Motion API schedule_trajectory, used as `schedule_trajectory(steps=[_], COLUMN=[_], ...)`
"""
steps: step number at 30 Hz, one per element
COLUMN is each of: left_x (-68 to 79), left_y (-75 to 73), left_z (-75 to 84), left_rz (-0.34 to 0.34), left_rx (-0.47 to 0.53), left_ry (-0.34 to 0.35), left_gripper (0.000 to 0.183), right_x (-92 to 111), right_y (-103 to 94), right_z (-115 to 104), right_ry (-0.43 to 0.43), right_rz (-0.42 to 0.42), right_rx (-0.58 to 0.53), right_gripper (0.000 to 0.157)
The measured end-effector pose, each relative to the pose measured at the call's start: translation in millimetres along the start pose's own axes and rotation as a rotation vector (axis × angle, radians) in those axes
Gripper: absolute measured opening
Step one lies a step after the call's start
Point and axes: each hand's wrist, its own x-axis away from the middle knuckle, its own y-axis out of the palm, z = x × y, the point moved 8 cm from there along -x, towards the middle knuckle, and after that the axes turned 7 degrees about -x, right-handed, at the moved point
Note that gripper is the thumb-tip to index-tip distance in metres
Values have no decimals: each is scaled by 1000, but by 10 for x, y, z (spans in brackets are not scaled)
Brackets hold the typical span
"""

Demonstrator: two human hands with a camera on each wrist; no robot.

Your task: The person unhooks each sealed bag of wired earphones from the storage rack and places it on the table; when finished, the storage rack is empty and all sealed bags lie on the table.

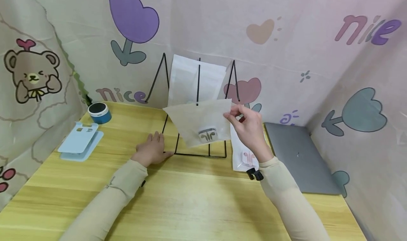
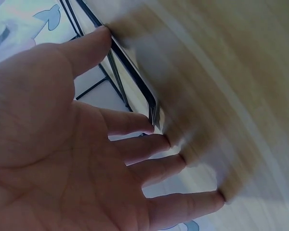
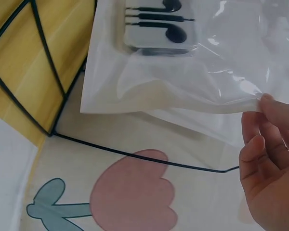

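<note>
While its long axis seems to slant up and away, earphone end lowest, the translucent pouch (image 1: pixel 187 122) is in the air at the black wire rack (image 1: pixel 190 155), its right edge pinched by the right hand (image 1: pixel 249 128). Inside lies a dark earphone set (image 1: pixel 208 135); a white pouch (image 1: pixel 184 78) leans in the rack. Palm down, the left hand (image 1: pixel 151 149) thumbs the rack's base, fingers loosely extended onto the desk (image 1: pixel 197 198).

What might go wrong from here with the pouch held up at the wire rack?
The right hand pinches the held pouch by one edge, so it may swing or slip.
The held pouch could catch on the wire rack or bump the white pouch standing in it.
The left hand touches the wire rack's front corner with outstretched fingers rather than a grip, so a knock might shift it.
</note>
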Motion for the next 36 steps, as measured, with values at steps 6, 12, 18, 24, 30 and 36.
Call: schedule_trajectory(steps=[6,12,18,24,30,36], left_x=[1,4,-6,-21,-26,2], left_y=[20,31,43,27,15,9], left_z=[12,16,24,32,41,26], left_rz=[-8,-13,-19,-21,-19,-25], left_rx=[17,10,15,22,17,16], left_ry=[1,5,12,12,15,8], left_gripper=[87,86,86,86,86,87], right_x=[85,200,367,535,795,1102], right_y=[-202,-376,-511,-699,-829,-936], right_z=[-160,-222,-301,-380,-416,-298], right_ry=[4,45,85,117,159,256], right_rz=[-30,-77,-139,-170,-228,-318], right_rx=[-13,5,-9,-16,-2,-19], right_gripper=[10,13,19,22,24,20])
